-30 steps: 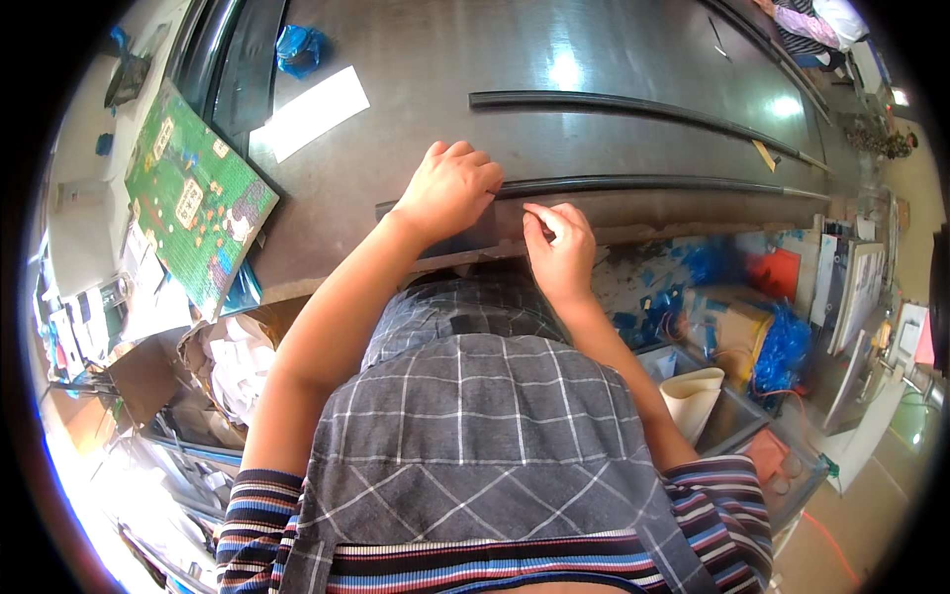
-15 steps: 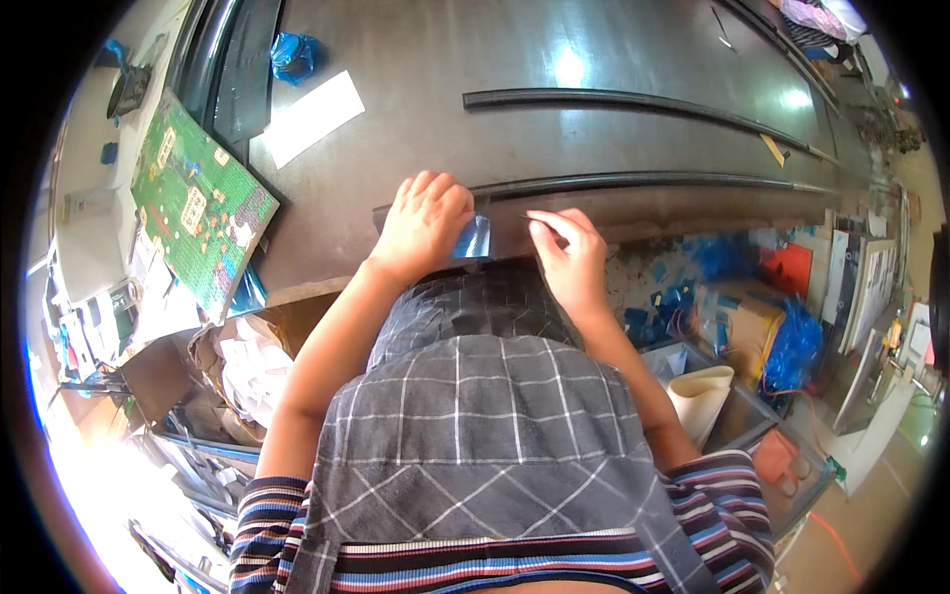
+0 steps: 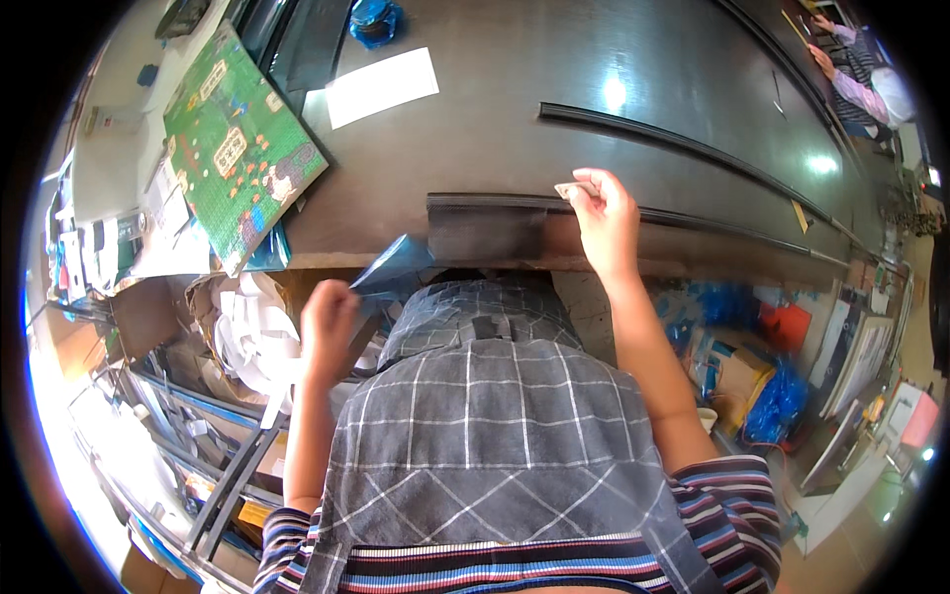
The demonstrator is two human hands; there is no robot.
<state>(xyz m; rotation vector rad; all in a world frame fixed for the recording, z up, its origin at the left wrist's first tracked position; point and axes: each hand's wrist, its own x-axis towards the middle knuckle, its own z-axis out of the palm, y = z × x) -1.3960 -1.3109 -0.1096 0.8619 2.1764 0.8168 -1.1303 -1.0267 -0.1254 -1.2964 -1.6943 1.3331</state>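
My left hand (image 3: 329, 322) is closed, slightly blurred, just off the near edge of the dark table. From it a strip of blue see-through film (image 3: 401, 265) stretches up toward the table edge. Over the near dark strip, my right hand (image 3: 606, 213) pinches a small beige piece (image 3: 572, 189) between thumb and fingers; its exact kind is too small to tell. Beneath and between the hands lies a long black strip (image 3: 485, 223) along the table's near edge, with a wide flat end at the left.
A second black strip (image 3: 633, 127) lies farther back. White paper (image 3: 384, 87), a blue-wrapped roll (image 3: 374, 22) and a green printed board (image 3: 242, 153) sit to the left. Below stands a box with white scraps (image 3: 247, 332). Another person (image 3: 859, 91) works at the far right.
My left hand has pulled the blue film away from the strip, down and left off the table. My right hand has moved up and right, and a beige piece now shows in it.
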